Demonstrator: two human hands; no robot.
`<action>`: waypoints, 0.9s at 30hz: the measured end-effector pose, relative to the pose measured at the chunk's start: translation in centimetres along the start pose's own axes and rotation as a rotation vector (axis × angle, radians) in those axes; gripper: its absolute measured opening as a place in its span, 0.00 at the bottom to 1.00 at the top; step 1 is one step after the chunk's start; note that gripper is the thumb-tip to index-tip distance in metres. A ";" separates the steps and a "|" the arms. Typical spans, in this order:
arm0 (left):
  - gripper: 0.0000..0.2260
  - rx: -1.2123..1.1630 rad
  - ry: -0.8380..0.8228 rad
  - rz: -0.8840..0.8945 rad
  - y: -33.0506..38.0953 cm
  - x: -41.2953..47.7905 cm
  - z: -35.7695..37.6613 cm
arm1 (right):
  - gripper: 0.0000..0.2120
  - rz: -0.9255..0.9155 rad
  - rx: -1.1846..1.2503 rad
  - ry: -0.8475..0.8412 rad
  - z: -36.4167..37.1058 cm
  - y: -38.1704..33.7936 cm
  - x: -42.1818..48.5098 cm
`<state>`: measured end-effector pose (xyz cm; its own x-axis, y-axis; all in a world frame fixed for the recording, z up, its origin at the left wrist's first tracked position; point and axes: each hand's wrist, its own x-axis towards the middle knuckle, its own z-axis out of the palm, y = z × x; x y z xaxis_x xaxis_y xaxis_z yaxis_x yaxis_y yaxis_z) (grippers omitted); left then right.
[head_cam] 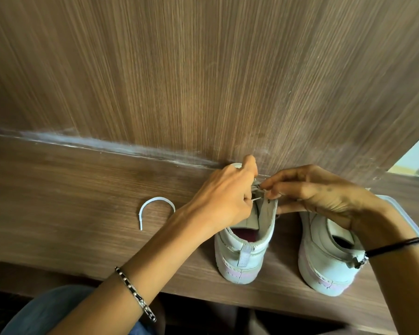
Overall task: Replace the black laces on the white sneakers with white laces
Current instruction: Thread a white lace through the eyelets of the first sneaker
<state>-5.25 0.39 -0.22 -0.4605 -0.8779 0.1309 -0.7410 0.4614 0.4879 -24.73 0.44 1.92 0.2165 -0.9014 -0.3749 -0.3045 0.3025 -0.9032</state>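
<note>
Brown wood-grain panelling is seen behind a table [82,189] of the same wood. At the grip, the tip of a white lace [256,200] is pinched between the curled fingers of the left hand [228,197], close to the eyelets of a white sneaker [242,250]. The upper edge of that sneaker's eyelet flap is pinched by the right hand [324,197], thumb beneath. The sneaker is stood on the table, heel toward the viewer and toe at the panelling. A second sneaker [324,267] is stood just beside it on the right, partly covered by the right wrist. A curved white strip [157,199] is laid on the table to the left, apart from the shoes.
</note>
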 end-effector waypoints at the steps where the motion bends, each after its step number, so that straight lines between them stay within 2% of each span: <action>1: 0.18 -0.012 -0.008 0.000 0.0 0.0 0.0 | 0.10 -0.001 0.001 0.001 0.0 0.0 0.0; 4: 0.17 -0.054 -0.026 0.002 -0.1 0.1 -0.1 | 0.09 -0.005 -0.005 0.003 0.0 0.0 0.1; 8: 0.06 -0.065 0.000 0.000 -0.6 0.4 -0.2 | 0.09 -0.006 -0.012 0.009 0.0 0.1 0.1; 14: 0.06 -0.105 0.032 0.006 -0.2 0.5 0.0 | 0.10 -0.013 -0.015 -0.005 -0.1 0.3 0.2; 20: 0.05 -0.040 0.081 0.009 0.4 0.3 0.2 | 0.11 -0.020 -0.020 -0.017 -0.2 0.4 0.2; 27: 0.03 -0.049 0.120 0.025 0.1 0.4 0.9 | 0.09 -0.044 -0.045 -0.023 -0.2 0.5 0.3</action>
<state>-5.98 0.18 -0.86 -0.4147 -0.8764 0.2450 -0.7036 0.4795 0.5244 -25.01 0.31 1.41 0.2522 -0.9060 -0.3400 -0.3356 0.2476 -0.9089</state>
